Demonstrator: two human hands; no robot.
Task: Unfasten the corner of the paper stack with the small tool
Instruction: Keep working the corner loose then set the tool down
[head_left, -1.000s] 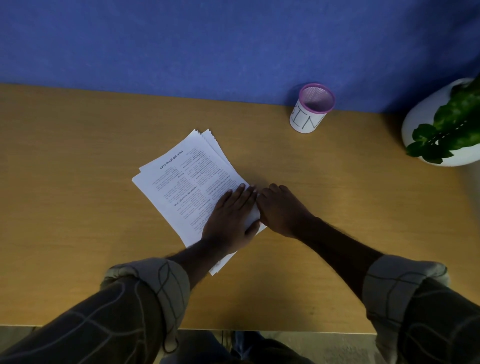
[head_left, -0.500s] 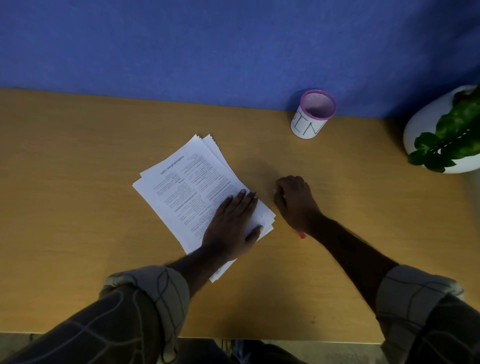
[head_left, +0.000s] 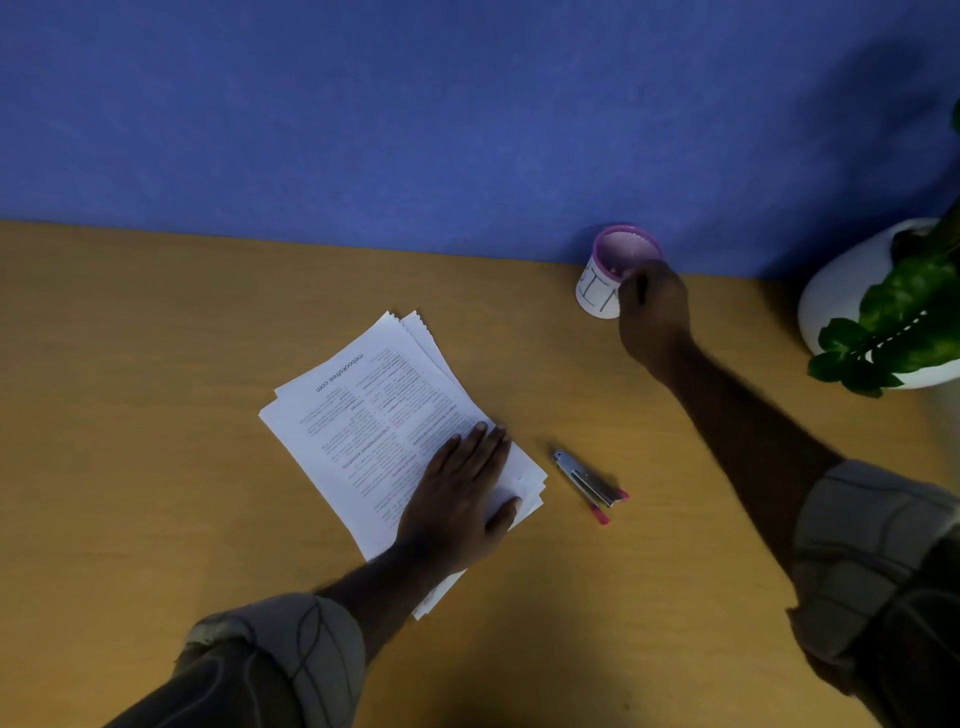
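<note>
- The left hand (head_left: 460, 499) lay flat on the near right part of the paper stack (head_left: 379, 431), fingers straight and together, thumb out toward the stack's right corner; it pressed the sheets onto the desk (head_left: 156, 415) and gripped nothing.
- The small tool (head_left: 589, 480), a metal piece with pink handle ends, lay on the bare wood just to the right of that corner, apart from the paper and touched by neither hand. Its long axis ran diagonally, the metal tip pointing up-left toward the stack, the pink ends toward the near right.
- By my reading, the left hand was plainly the nearer one to the tool, but it was busy holding the stack; the right would have to come back toward the person to reach it.
- The right hand (head_left: 652, 312) was stretched far out, well apart from the tool, at the rim of the pink mesh cup (head_left: 618, 254) against the blue wall (head_left: 415, 104). Its fingers were curled at the cup's edge; whether they pinched anything I cannot tell.
</note>
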